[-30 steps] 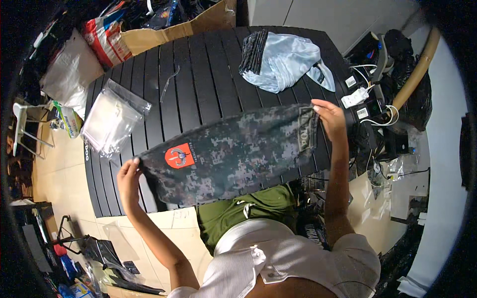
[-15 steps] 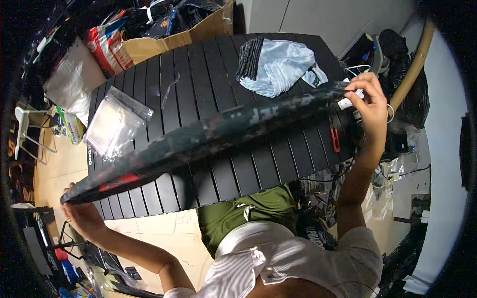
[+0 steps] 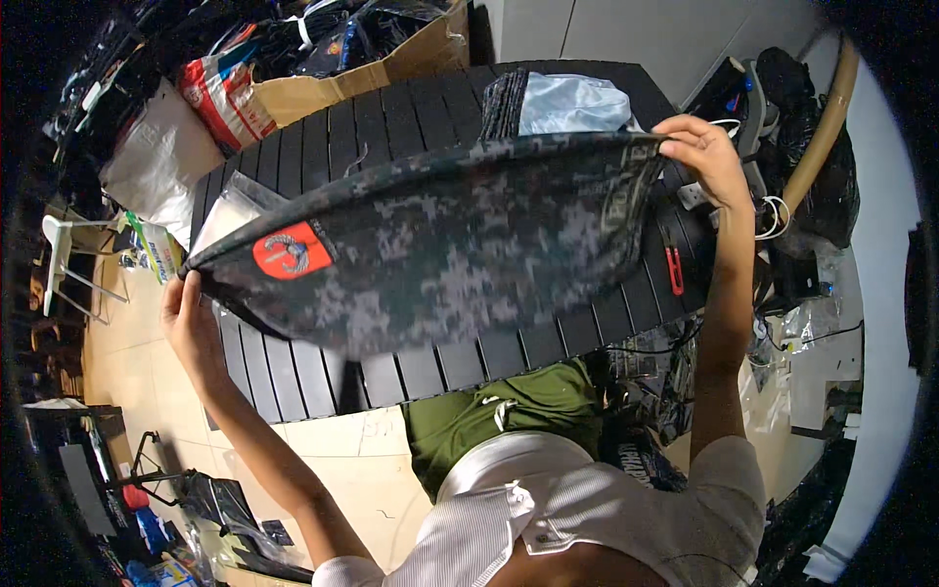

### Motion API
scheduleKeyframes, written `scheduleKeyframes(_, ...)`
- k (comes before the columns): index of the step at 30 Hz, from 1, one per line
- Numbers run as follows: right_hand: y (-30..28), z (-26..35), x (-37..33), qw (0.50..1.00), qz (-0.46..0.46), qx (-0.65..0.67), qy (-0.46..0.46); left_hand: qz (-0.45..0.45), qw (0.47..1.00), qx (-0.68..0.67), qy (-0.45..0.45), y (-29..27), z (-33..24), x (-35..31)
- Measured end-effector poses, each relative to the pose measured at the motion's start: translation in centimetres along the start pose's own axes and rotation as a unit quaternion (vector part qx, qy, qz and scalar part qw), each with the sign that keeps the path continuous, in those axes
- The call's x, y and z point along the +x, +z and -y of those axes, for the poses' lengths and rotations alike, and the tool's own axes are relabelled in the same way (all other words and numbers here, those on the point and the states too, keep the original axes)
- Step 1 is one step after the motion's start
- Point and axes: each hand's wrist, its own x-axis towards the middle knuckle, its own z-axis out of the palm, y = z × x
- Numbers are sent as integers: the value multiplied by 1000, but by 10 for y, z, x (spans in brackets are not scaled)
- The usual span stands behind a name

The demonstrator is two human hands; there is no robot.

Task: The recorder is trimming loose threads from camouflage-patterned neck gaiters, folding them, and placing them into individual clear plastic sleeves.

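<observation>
Table (image 3: 479, 364): black, slatted, light blue fabric (image 3: 575, 103) at its far side
My left hand (image 3: 193, 328): pinching the camouflage cloth (image 3: 445, 254) at its left end
My right hand (image 3: 716, 166): pinching its upper right corner
Camouflage cloth: stretched between my 2 hands above the table, 1 red patch (image 3: 311, 245) at left

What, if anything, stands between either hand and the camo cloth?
Nothing visible: the left hand pinches the camo cloth at its left end, the right hand at its upper right corner. The clear bag and blue cloth show behind it, not between.
</observation>
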Motion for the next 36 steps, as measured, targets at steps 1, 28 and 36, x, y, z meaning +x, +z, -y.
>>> scheduleKeyframes(1, -5, -1, -1, 999, -32, 7, -14, 23, 999, -21, 16, -1, 1, 5)
scheduleKeyframes(28, 53, -106, -93, 982, -182, -42, -29, 28, 993, 89, -73, -8, 65, -123)
scheduleKeyframes(36, 8, -20, -57, 927, -179, 239, -228, 123, 973, -159, 111, 26, 7, -57)
